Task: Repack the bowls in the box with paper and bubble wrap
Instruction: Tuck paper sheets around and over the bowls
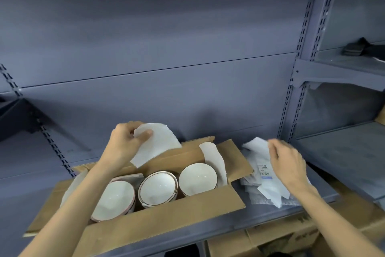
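An open cardboard box [158,221] lies on a grey shelf with its flaps spread. Inside stand three white bowls: a left bowl [113,199], a gold-rimmed middle bowl [157,188] and a right bowl [198,178]. My left hand [125,142] grips a white paper sheet [155,146] above the box's back flap. Another paper sheet [214,159] stands at the box's right end. My right hand [288,163] hovers, blurred, over a pile of paper and bubble wrap [262,175] right of the box, its fingers touching the top sheet.
The grey metal shelf [229,225] carries the box and the pile. Slotted uprights [291,111] divide it from side shelves on the right, where a dark item [358,47] lies higher up. More cardboard boxes [291,238] sit below the shelf edge.
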The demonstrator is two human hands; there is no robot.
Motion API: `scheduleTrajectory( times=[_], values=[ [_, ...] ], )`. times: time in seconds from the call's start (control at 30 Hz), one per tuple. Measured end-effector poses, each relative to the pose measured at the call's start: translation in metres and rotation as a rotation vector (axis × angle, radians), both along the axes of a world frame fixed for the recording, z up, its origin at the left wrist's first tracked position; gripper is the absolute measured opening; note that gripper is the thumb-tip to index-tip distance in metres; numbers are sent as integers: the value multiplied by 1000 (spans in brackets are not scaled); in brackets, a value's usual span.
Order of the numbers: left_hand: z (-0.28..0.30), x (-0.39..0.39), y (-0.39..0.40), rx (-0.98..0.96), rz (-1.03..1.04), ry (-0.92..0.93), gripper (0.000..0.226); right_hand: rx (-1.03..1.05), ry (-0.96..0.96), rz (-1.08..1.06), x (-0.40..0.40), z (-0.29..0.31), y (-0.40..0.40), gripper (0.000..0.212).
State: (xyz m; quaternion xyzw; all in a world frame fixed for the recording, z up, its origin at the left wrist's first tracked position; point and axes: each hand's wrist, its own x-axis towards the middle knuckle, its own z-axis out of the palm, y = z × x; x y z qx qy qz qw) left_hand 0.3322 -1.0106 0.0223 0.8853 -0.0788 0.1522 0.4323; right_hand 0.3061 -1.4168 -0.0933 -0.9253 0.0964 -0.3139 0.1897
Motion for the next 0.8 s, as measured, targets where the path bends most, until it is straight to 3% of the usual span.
scheduleTrajectory(
  times=[0.17, 0.27, 0.43, 0.53, 0.8],
  values=[
    [-9, 1, 4, 338, 55, -220, 12, 391, -292, 193, 2, 57, 41, 14],
    [-23, 2, 4, 492, 111, -211, 24, 530, -335, 356, 2, 82, 70, 12],
    [-40, 3, 7, 550, 106, -293, 23, 658, -277, 535, 6, 103, 115, 38],
    [-43, 7, 10, 571, 93, -299, 19, 528, -221, 607, 10, 102, 133, 22],
    [-48, 14, 18, 656, 96, -463, 20, -147, -306, 577, 13, 72, 141, 22]
  ],
)
